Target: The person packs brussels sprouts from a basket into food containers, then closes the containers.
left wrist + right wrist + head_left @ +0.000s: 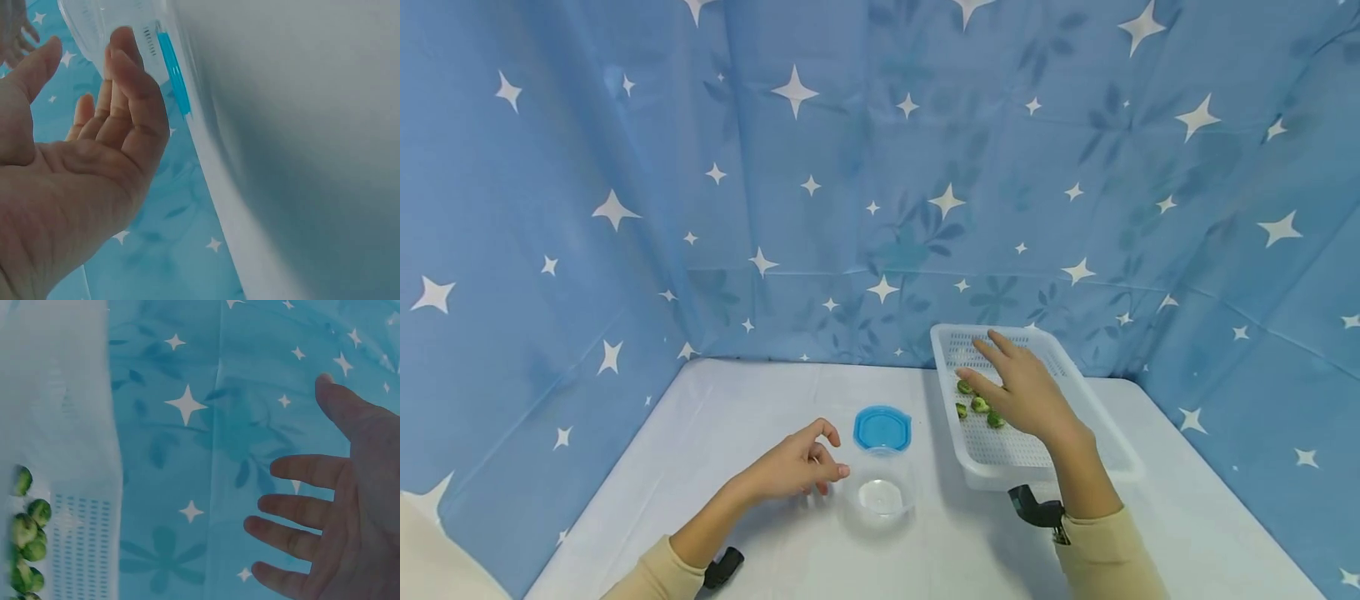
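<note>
Sprouts (980, 405), small, round and green, lie in a loose group in the left part of a white basket (1000, 477), which stands at the right of the white tabletop (775, 550) with its far end close to the curtain (850, 225). Over the basket hangs the right hand (1022, 392), released, its fingers straight and spread and its thumb apart from them; in the head view it hides part of the basket, while the right wrist view shows the fingers away from the sprouts. Near the middle of the tabletop sits a see-through tub (880, 497), upright, and just beyond it lies a blue lid (882, 429), flat, with a small tab at its corner. Just beside the tub, on its left, is the left hand (801, 462), also released, the fingers loosely bent and the thumb reaching toward the tub's side; whether the thumb touches it cannot be told. Beige sleeves (1101, 550) end above both wrists, each with a black device (1036, 507) nearby. The curtain is blue, printed with white stars and darker leaves, and rises behind the tabletop and along both sides.
</note>
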A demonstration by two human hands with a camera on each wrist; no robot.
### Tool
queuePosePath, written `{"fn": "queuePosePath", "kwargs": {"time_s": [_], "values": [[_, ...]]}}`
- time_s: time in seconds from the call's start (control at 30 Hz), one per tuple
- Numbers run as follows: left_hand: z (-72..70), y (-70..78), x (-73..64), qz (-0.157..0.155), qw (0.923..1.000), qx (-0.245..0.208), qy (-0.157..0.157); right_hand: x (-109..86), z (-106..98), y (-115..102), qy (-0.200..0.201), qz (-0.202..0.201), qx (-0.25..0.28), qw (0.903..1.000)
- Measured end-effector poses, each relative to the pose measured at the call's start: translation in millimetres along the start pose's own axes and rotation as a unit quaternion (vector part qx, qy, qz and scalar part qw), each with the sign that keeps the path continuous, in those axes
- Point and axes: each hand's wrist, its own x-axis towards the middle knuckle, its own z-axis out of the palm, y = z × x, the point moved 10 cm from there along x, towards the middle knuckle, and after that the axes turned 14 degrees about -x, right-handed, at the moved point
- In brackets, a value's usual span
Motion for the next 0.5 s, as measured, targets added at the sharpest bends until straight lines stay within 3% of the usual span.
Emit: {"fn": "queuePosePath", "kwargs": {"time_s": [0.13, 0.3, 0.5], "values": [[6.3, -2.5, -0.2, -0.009, 0.9992, -0.037, -0.016, 10.9, -17.4, -4.2, -0.015, -0.002, 0.024, 0.9996], [15.4, -3.5, 1.9, -0.012, 0.9978, -0.051, -0.041, 29.5, -32.8, 4.6, -0.007, 0.0, 0.063, 0.998], [23.6, -2.2, 4.2, -0.007, 0.9959, -0.074, -0.051, 51.1, -20.1, 27.6, -0.012, 0.004, 0.077, 0.997]]}}
